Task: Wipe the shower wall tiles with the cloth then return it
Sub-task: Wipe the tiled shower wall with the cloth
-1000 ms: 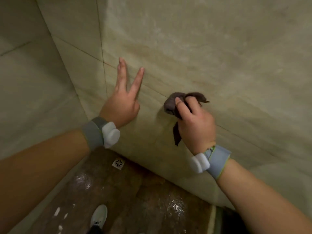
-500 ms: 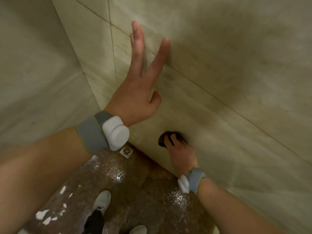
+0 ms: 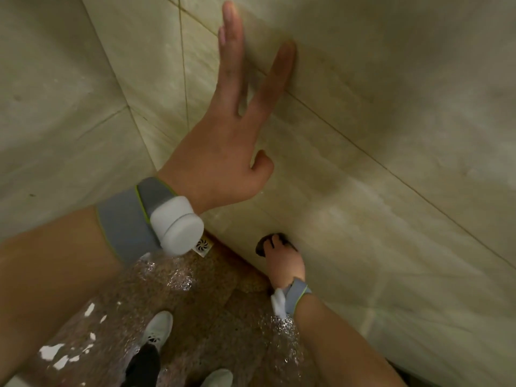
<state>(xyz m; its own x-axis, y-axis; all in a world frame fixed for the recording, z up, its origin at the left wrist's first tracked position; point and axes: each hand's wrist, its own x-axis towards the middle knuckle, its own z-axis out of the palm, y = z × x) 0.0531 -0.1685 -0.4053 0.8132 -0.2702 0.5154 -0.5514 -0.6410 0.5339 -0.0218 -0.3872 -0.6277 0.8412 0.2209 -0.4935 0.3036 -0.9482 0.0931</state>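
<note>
My right hand [image 3: 283, 262] presses a dark bunched cloth [image 3: 262, 245] against the lowest part of the beige shower wall tiles [image 3: 377, 135], just above the floor. Only a small dark edge of the cloth shows past my fingers. My left hand [image 3: 223, 141] lies flat on the wall higher up, fingers spread and pointing upward, holding nothing. Both wrists wear grey bands with white units.
The wet brown stone floor [image 3: 212, 303] lies below, with a small square drain [image 3: 202, 245] in the corner. My two light shoes [image 3: 157, 328] stand on the floor. A second tiled wall [image 3: 50, 121] meets the first at the left corner.
My right hand has carried the cloth down the wall from mid height to just above the floor. My left hand stays braced on the wall while the view tilts downward.
</note>
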